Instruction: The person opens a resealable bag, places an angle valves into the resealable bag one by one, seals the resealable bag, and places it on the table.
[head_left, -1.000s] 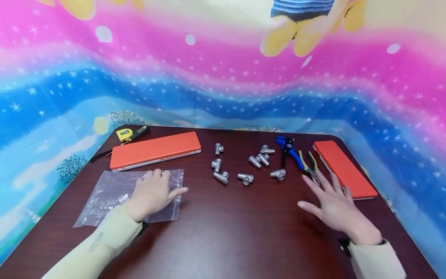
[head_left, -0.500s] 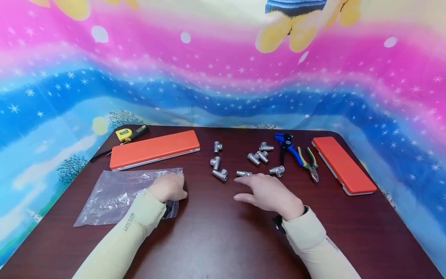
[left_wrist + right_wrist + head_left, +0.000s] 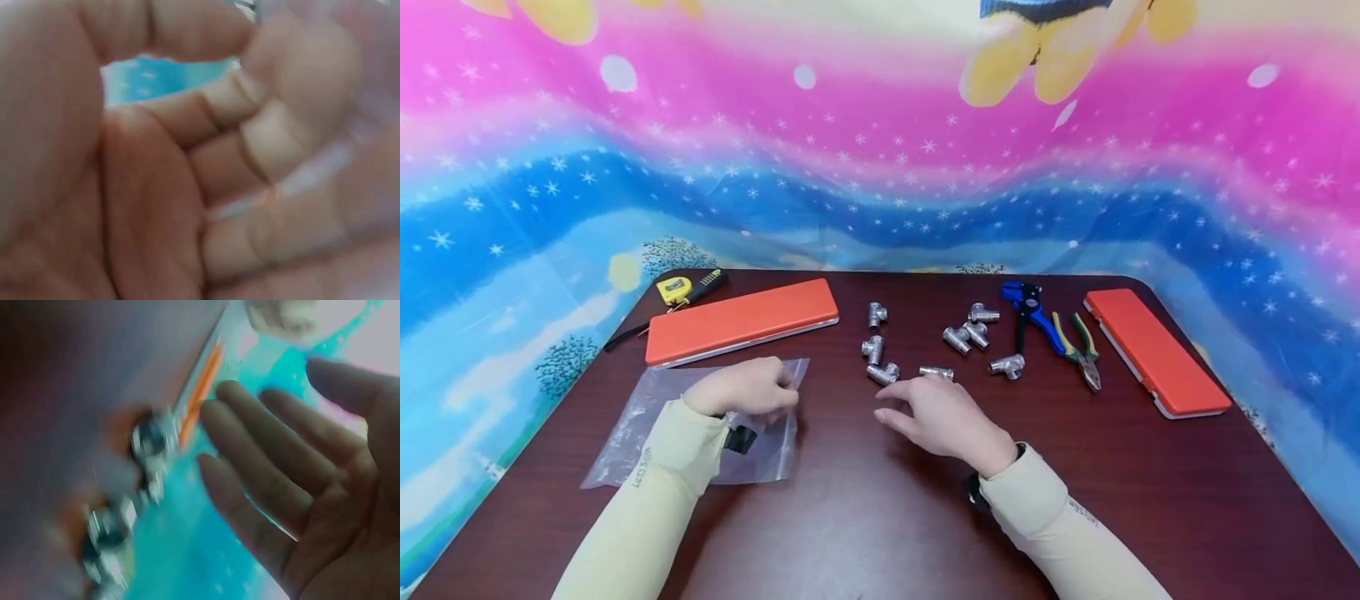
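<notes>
In the head view my left hand (image 3: 741, 390) pinches the clear zip bag (image 3: 647, 433) near its right, open-end side. The left wrist view shows thumb and index finger (image 3: 206, 31) meeting at their tips, with blurred plastic at the right. My right hand (image 3: 943, 417) hovers low over the table, fingers loosely extended and holding nothing. Just beyond its fingertips lies a metal tee fitting (image 3: 887, 374), and the hand partly covers another tee fitting (image 3: 936, 372). In the right wrist view the palm and straight fingers (image 3: 269, 462) show, with blurred fittings (image 3: 106, 531) beside them.
More tee fittings (image 3: 957, 340) lie behind. Blue wire strippers (image 3: 1037, 321) and pliers (image 3: 1084, 358) are to the right, beside a red case (image 3: 1157, 354). Another red case (image 3: 741, 321) and a yellow tape measure (image 3: 674, 290) stand back left. A printed curtain (image 3: 880, 167) borders the table.
My right hand has swept left from beside the pliers to the fittings. My left hand has gone from lying spread on the bag to pinching it, and the bag has slid slightly right.
</notes>
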{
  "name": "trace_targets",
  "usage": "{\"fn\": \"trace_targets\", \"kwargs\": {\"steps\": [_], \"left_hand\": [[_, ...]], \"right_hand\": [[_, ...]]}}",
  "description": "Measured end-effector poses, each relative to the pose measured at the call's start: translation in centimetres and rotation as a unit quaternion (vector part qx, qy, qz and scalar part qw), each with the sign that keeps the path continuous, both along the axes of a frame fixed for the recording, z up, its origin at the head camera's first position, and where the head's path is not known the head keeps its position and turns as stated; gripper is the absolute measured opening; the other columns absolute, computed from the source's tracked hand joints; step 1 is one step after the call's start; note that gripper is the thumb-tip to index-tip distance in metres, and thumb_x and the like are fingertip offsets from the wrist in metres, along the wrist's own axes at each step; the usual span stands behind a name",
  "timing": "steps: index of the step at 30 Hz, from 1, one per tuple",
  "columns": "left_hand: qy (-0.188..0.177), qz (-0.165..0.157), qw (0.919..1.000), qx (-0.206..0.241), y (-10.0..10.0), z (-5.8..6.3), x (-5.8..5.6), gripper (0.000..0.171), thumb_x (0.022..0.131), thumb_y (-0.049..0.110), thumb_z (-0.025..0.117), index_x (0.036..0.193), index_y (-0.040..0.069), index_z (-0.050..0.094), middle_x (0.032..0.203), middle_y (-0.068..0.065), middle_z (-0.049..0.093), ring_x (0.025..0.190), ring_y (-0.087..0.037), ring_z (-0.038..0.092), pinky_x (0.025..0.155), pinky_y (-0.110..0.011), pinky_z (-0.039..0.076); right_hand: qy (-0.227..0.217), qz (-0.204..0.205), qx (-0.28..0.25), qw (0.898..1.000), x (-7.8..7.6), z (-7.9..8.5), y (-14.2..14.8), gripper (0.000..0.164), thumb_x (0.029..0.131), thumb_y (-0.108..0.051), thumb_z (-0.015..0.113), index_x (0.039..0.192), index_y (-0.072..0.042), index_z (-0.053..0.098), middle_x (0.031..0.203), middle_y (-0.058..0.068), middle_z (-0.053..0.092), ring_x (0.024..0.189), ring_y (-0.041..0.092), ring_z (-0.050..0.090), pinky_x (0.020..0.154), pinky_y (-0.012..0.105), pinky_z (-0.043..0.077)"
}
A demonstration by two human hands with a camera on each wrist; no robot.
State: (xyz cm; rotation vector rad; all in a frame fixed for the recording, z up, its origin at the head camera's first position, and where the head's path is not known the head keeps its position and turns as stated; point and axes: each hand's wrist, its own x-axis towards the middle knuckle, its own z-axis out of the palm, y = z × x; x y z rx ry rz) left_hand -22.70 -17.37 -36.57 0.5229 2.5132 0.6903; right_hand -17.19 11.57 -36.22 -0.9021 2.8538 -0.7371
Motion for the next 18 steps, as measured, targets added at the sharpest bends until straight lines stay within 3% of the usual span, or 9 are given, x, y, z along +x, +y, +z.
{"fn": "trace_targets", "kwargs": {"steps": [3, 7, 9, 11, 18], "left_hand": [[-0.019, -0.050, 0.9937, 0.099, 0.3, 0.8, 0.2, 0.024, 0.096, 0.010, 0.051, 0.076, 0.006, 0.064, 0.066, -0.008, 0.061, 0.056, -0.025, 0.066, 0.061, -0.038, 0.056], [-0.055, -0.108, 0.9747, 0.188, 1.2, 1.1, 0.5, 0.021, 0.103, 0.014, 0.052, 0.088, 0.007, 0.067, 0.076, -0.010, 0.065, 0.067, -0.028, 0.068, 0.068, -0.041, 0.058], [-0.060, -0.124, 0.9698, 0.202, 1.8, 1.1, 0.6, 0.021, 0.104, 0.016, 0.053, 0.091, 0.007, 0.067, 0.079, -0.010, 0.067, 0.071, -0.028, 0.069, 0.069, -0.040, 0.058], [-0.057, -0.128, 0.9690, 0.203, 2.4, 1.0, 0.7, 0.022, 0.104, 0.017, 0.053, 0.090, 0.007, 0.067, 0.079, -0.009, 0.067, 0.071, -0.027, 0.069, 0.069, -0.039, 0.058], [-0.026, -0.120, 0.9739, 0.191, 3.8, 0.8, 1.6, 0.025, 0.103, 0.016, 0.054, 0.084, 0.005, 0.066, 0.074, -0.008, 0.066, 0.066, -0.025, 0.069, 0.065, -0.037, 0.058]], "right_hand": [[-0.048, -0.005, -0.089, 0.995, 0.2, -0.9, -1.2, 0.028, 0.099, -0.030, 0.063, 0.119, -0.012, 0.073, 0.100, -0.004, 0.073, 0.074, 0.006, 0.061, 0.071, 0.029, 0.050], [-0.153, -0.011, -0.202, 0.967, 0.7, -2.0, -2.6, 0.031, 0.099, -0.034, 0.062, 0.115, -0.010, 0.073, 0.089, -0.002, 0.073, 0.071, 0.016, 0.067, 0.064, 0.029, 0.054], [-0.189, -0.018, -0.238, 0.953, 0.9, -2.4, -3.2, 0.031, 0.097, -0.035, 0.064, 0.112, -0.010, 0.074, 0.085, 0.000, 0.074, 0.072, 0.021, 0.070, 0.062, 0.031, 0.056], [-0.203, -0.027, -0.257, 0.945, 1.2, -2.7, -3.6, 0.026, 0.097, -0.032, 0.066, 0.107, -0.010, 0.076, 0.080, -0.001, 0.073, 0.070, 0.022, 0.071, 0.059, 0.032, 0.056], [-0.188, -0.049, -0.264, 0.945, 1.6, -3.4, -4.1, 0.012, 0.094, -0.015, 0.068, 0.088, -0.012, 0.078, 0.068, -0.006, 0.071, 0.062, 0.013, 0.068, 0.043, 0.030, 0.049]]}}
